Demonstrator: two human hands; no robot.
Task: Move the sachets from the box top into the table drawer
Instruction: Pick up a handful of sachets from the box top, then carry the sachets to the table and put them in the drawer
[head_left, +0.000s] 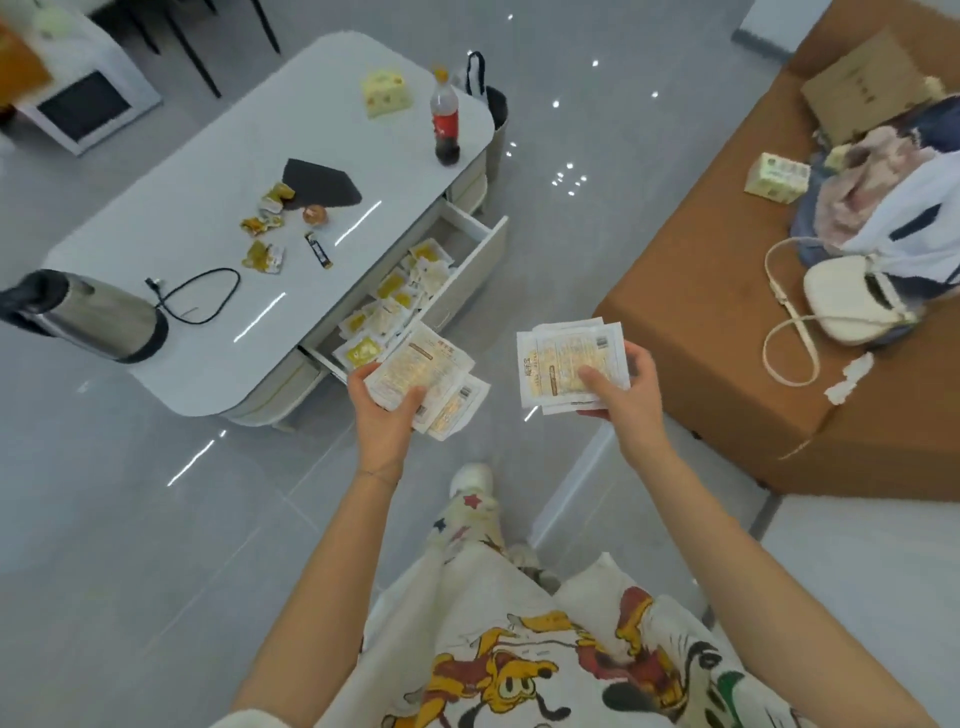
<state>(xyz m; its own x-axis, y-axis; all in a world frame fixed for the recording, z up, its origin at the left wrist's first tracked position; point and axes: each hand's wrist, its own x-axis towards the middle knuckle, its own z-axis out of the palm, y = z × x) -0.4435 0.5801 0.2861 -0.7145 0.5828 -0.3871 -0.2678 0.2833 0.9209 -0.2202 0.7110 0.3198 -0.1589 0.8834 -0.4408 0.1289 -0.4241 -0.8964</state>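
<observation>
My left hand (382, 410) grips a fanned bunch of white and yellow sachets (431, 371) just in front of the open table drawer (485, 247). Several more sachets (395, 296) lie inside that drawer. My right hand (621, 382) holds a second stack of sachets (563, 358) over the floor, between the white table (208, 332) and the big brown box (691, 312). The near part of the box top shows no sachets.
On the table stand a steel kettle (98, 317) with its cable, a cola bottle (445, 122), a yellow cheese-shaped block (387, 93), a dark mat and torn wrappers. The box top carries a white handbag (852, 301), clothes, a small carton (776, 179) and a cardboard packet.
</observation>
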